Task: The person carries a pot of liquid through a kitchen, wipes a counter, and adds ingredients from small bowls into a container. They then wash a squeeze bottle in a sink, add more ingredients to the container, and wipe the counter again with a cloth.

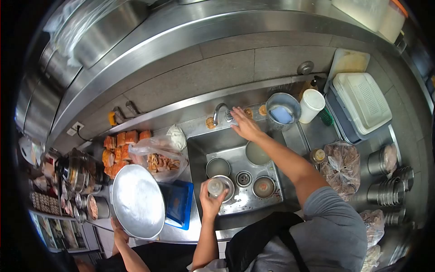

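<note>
My left hand [211, 199] is wrapped round a small clear container [215, 186], seen from above, over the near left part of the sink [235, 143]. A metal bowl [228, 189] shows right behind it. On the far rim, my right hand [245, 124] reaches to the curved tap [221, 109], its fingers stretched out by the tap's base and handle. More round bowls stand in the basin: one at the left [218, 167], a bigger one at the back [258, 153], and one at the right [263, 187] beside the drain [244, 178].
At left, another person's hand [118, 230] holds a large metal bowl [138, 201] by a blue tray [186, 206]. Orange-pink fish pieces [121, 147] lie behind. A metal pot [283, 102], white tub [312, 105], lidded bin [362, 102] and bagged food [340, 170] stand right.
</note>
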A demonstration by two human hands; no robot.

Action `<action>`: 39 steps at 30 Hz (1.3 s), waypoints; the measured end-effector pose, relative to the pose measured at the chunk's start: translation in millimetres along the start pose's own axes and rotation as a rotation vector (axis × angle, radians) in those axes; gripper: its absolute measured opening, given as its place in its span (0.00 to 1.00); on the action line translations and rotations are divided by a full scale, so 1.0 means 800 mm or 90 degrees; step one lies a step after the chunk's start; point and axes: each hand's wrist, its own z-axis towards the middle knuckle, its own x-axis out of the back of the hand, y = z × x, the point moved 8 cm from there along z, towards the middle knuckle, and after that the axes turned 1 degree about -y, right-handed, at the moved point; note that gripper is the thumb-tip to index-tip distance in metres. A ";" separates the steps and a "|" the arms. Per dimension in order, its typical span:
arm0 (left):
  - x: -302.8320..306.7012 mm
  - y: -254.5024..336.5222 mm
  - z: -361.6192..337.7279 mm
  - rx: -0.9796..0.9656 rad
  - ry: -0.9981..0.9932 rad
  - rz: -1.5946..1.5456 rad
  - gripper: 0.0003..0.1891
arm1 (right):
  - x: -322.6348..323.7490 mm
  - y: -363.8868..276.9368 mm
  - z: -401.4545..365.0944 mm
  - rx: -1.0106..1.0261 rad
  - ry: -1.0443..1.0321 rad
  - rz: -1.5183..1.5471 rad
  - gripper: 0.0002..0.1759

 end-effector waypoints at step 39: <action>-0.161 -0.132 0.171 0.235 -0.067 -0.305 0.31 | 0.074 0.297 -0.083 -0.600 -0.040 -0.173 0.20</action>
